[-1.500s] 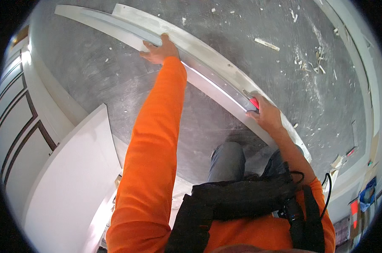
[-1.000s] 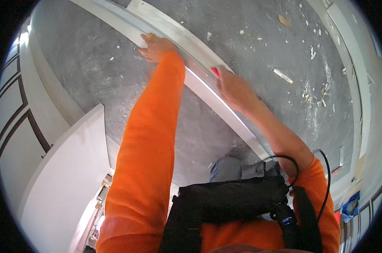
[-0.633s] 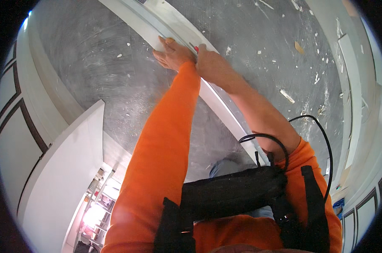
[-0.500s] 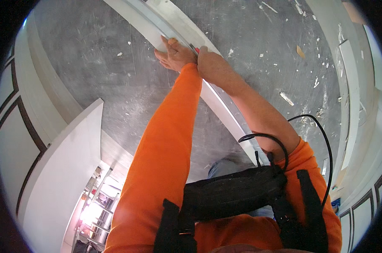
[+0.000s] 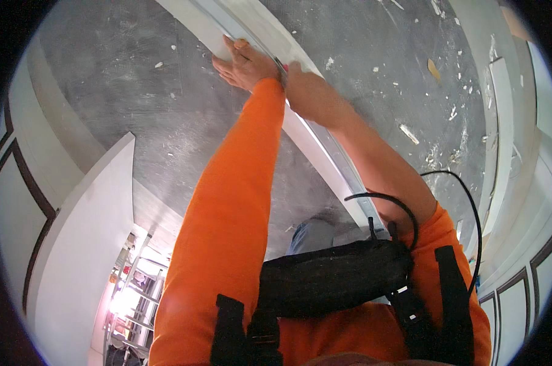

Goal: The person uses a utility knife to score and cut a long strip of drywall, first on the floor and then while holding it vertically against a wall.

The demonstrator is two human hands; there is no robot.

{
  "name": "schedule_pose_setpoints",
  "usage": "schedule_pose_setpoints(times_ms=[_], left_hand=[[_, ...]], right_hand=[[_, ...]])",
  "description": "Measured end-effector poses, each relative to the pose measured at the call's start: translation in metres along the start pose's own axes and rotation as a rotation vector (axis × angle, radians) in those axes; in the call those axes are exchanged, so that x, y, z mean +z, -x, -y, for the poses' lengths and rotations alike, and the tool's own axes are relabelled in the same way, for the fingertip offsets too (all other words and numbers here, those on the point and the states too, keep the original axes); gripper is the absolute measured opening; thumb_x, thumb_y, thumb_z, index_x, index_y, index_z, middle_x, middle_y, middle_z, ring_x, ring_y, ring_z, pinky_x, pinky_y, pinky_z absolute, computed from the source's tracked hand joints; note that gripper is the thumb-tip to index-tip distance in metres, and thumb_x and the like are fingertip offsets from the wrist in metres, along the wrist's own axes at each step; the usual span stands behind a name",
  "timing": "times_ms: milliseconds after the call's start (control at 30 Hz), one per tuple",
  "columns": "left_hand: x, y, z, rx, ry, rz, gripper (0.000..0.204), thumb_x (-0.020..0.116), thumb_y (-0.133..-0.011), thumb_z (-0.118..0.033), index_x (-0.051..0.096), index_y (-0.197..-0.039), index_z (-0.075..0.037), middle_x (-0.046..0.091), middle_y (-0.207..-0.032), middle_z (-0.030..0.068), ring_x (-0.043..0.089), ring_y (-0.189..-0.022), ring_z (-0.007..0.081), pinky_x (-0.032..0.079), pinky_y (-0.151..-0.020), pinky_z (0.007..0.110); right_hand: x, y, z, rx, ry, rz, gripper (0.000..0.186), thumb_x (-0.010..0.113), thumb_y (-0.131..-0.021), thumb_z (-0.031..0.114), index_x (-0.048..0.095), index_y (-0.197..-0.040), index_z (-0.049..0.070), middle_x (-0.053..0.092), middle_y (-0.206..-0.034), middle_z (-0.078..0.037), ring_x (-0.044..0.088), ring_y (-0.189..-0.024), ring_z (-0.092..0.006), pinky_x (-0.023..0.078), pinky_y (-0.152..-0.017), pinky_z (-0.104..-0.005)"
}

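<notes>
A long white board (image 5: 315,165) lies diagonally on the floor, with a grey metal straightedge (image 5: 356,183) along its top. My left hand (image 5: 245,66) lies on the board and straightedge near the top, fingers spread. Just right of it, partly behind the left wrist, my right hand (image 5: 306,91) is closed on a small red-handled tool (image 5: 285,67) at the straightedge; the blade is too small to make out clearly. Both forearms reach up from the lower edge, the left in an orange sleeve.
Grey floor (image 5: 379,43) has white scraps (image 5: 409,133) and a tan chip (image 5: 434,70). A white panel (image 5: 81,244) stands at lower left, with a metal ladder (image 5: 142,305) behind it. Panelled surfaces line both sides. A black cable (image 5: 471,201) loops from my chest pack.
My right hand with the red tool has slid up-left along the straightedge, from the lower part to beside my left hand, where it stays. The whole view has shifted somewhat.
</notes>
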State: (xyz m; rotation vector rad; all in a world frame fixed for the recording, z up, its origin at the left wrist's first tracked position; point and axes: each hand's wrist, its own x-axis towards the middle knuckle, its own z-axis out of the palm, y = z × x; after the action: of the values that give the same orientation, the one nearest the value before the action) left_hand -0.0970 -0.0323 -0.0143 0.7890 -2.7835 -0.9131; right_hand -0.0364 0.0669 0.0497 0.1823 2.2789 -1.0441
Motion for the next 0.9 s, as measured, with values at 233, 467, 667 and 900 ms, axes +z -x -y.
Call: schedule_pose_setpoints(times_ms=[233,467,667,900], left_hand=[[-0.005,0.002,-0.004,-0.024,0.017,-0.017,0.052,0.029,-0.103,-0.047,0.052,-0.141,-0.021,0.028,-0.152,0.0187,0.025,-0.143,0.0366,0.019,-0.119,0.049],[0.002,0.006,-0.003,0.011,0.041,-0.024,0.052,0.031,-0.103,-0.047,0.052,-0.14,-0.017,0.031,-0.148,0.0201,0.025,-0.143,0.0348,0.017,-0.12,0.048],[-0.007,-0.005,0.009,0.014,-0.016,-0.063,0.052,0.029,-0.103,-0.046,0.053,-0.14,-0.017,0.029,-0.15,0.0217,0.027,-0.142,0.0347,0.017,-0.12,0.047],[0.005,0.004,-0.004,0.019,-0.008,-0.015,0.05,0.029,-0.104,-0.042,0.053,-0.14,-0.017,0.029,-0.15,0.0224,0.026,-0.143,0.0362,0.016,-0.12,0.048]], right_hand=[[-0.004,0.023,0.003,0.088,-0.016,0.017,0.024,0.051,-0.089,0.002,0.046,-0.11,-0.008,0.066,-0.088,-0.032,0.068,-0.086,-0.0443,0.054,-0.072,-0.0509],[0.005,0.022,-0.01,0.071,0.012,0.006,0.022,0.046,-0.092,0.006,0.046,-0.11,-0.007,0.065,-0.087,-0.032,0.067,-0.086,-0.0454,0.053,-0.073,-0.0524],[0.006,0.047,-0.001,0.158,0.02,0.081,0.022,0.045,-0.093,0.01,0.046,-0.109,-0.005,0.065,-0.089,-0.033,0.066,-0.089,-0.0467,0.052,-0.075,-0.0534],[-0.001,-0.02,0.003,0.008,0.028,-0.108,0.029,0.047,-0.093,0.013,0.047,-0.112,-0.008,0.065,-0.092,-0.034,0.066,-0.09,-0.047,0.052,-0.078,-0.0527]])
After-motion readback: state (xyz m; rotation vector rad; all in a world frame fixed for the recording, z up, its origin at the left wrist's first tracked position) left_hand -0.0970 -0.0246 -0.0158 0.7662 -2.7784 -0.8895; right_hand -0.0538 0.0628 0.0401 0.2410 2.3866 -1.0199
